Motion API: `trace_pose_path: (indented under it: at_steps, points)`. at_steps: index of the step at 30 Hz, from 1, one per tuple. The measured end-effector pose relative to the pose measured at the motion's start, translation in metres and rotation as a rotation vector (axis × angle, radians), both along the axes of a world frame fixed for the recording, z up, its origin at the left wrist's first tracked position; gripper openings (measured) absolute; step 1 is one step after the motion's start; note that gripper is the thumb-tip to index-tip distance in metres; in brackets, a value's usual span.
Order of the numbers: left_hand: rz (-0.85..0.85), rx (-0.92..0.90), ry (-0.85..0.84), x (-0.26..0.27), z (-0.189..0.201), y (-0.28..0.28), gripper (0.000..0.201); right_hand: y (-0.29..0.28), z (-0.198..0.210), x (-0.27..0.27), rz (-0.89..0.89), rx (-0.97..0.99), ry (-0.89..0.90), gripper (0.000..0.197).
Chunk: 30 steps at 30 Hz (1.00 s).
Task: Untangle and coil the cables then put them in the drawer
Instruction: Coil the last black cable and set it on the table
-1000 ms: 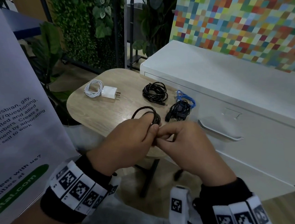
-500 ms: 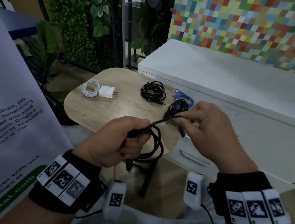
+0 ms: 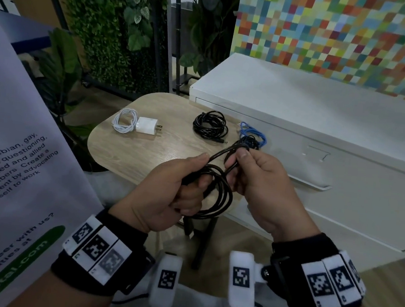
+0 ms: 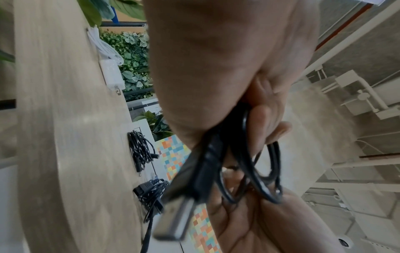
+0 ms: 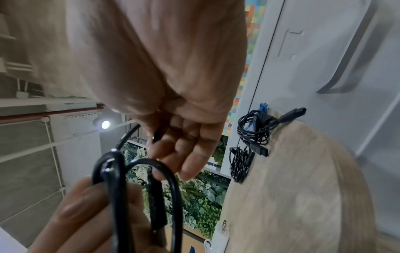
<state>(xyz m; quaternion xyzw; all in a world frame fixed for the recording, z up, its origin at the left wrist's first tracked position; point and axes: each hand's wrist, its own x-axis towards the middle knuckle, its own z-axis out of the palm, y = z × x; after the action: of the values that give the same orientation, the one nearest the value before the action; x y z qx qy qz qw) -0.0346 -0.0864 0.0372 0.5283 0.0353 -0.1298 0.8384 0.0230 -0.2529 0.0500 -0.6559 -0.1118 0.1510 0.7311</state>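
My left hand [image 3: 174, 187] grips a black USB cable [image 3: 220, 194] bunched into a hanging coil in front of the wooden side table [image 3: 133, 152]. The cable's USB plug [image 4: 173, 220] sticks out below the left fist. My right hand [image 3: 255, 180] pinches the free stretch of the same cable [image 5: 158, 135] just right of the left hand. On the table lie a coiled black cable [image 3: 210, 126], a tangle of black and blue cables [image 3: 251, 139], and a white cable with charger [image 3: 135, 124]. The white drawer unit [image 3: 341, 180] stands right of the table, its drawers closed.
A printed banner [image 3: 12, 161] stands close on the left. Plants and a black rack [image 3: 114, 35] fill the space behind the table. A patterned colourful wall [image 3: 341, 35] backs the drawer unit. Wooden floor shows at the lower right.
One second ago both hands met at a small loop. The right hand then drew a length of cable out to the right, and it has now come back towards the left hand's larger coil.
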Motion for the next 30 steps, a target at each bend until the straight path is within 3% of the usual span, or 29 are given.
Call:
trace_pose_path:
  at_steps: [8,12,16,20,23,26,30]
  points:
    - [0.174,0.136,-0.06,0.0,0.004,0.001,0.041,0.003,0.0,-0.002,0.067,0.094,0.136,0.035]
    - [0.242,0.163,-0.052,0.001,0.0,-0.001,0.047,0.002,-0.006,-0.006,0.151,-0.025,-0.05,0.01]
    - [0.273,0.18,-0.054,0.002,-0.003,-0.001,0.052,0.006,-0.011,-0.009,0.114,-0.114,-0.127,0.024]
    - [0.299,0.245,-0.097,0.002,-0.005,-0.002,0.052,0.012,-0.013,-0.009,0.07,-0.089,-0.124,0.02]
    - [0.343,0.389,-0.164,0.005,-0.002,-0.005,0.05,0.017,-0.015,-0.012,-0.036,-0.013,-0.132,0.031]
    - [0.396,0.471,-0.23,0.009,0.003,-0.008,0.048,0.024,-0.013,-0.014,-0.074,0.166,0.011,0.046]
    - [0.448,0.489,-0.285,0.015,-0.001,-0.006,0.05,0.021,-0.005,-0.016,0.106,0.339,0.165,0.062]
